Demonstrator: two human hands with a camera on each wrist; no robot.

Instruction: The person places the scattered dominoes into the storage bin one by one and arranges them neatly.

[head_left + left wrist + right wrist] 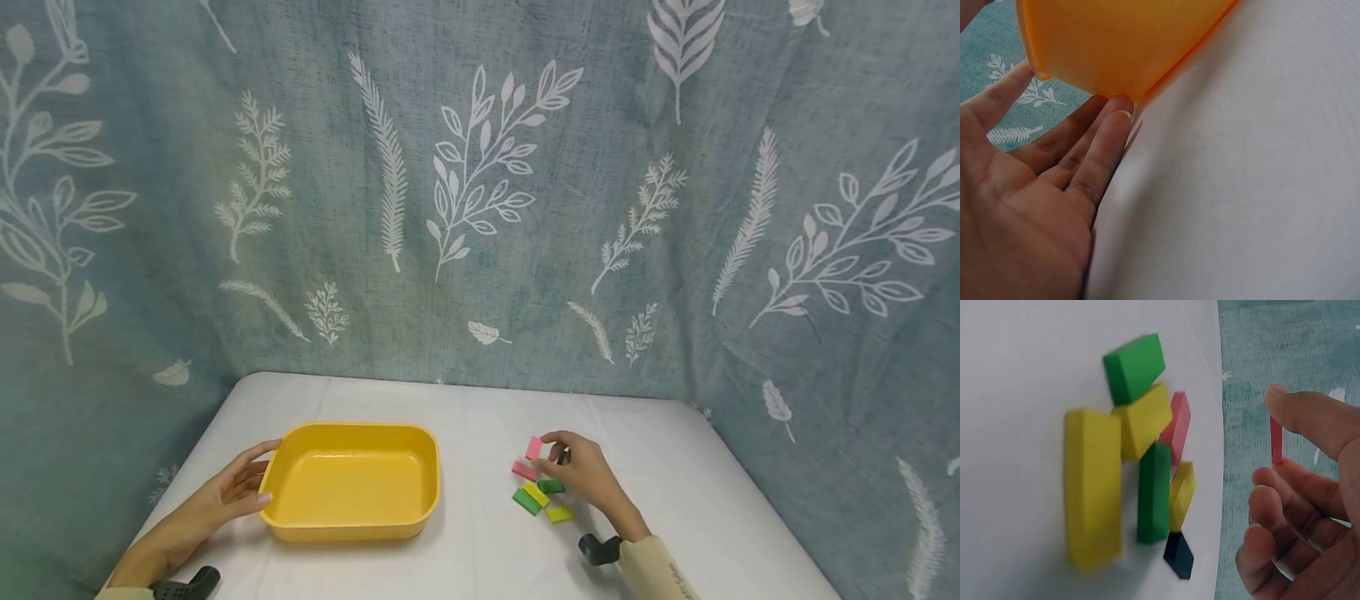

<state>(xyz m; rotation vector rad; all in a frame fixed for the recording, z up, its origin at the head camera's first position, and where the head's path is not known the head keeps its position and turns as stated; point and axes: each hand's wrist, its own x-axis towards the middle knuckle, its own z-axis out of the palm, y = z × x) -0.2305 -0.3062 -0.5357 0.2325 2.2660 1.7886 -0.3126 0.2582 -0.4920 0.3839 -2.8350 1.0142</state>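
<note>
My right hand (pixel 588 471) pinches a pink block (pixel 534 448) between thumb and forefinger. In the right wrist view this pink block (pixel 1276 440) stands on end between the fingertips, its narrow side showing. Beneath and beside that hand lie several small blocks: a pink one (pixel 524 471), green ones (pixel 527 501), yellow ones (pixel 560 514) and a black one (pixel 1179 555). My left hand (pixel 217 504) touches the left end of a yellow plastic tray (pixel 348 532), fingers spread and fairly straight. From the left wrist, its fingertips meet the tray's outer wall (pixel 1104 50).
A white cloth (pixel 480 567) covers the table. Behind and at both sides hangs a blue-green curtain (pixel 540 333) with white leaf prints. Each wrist wears a black device (pixel 600 550). The tray stands left of the blocks, and nothing shows inside it.
</note>
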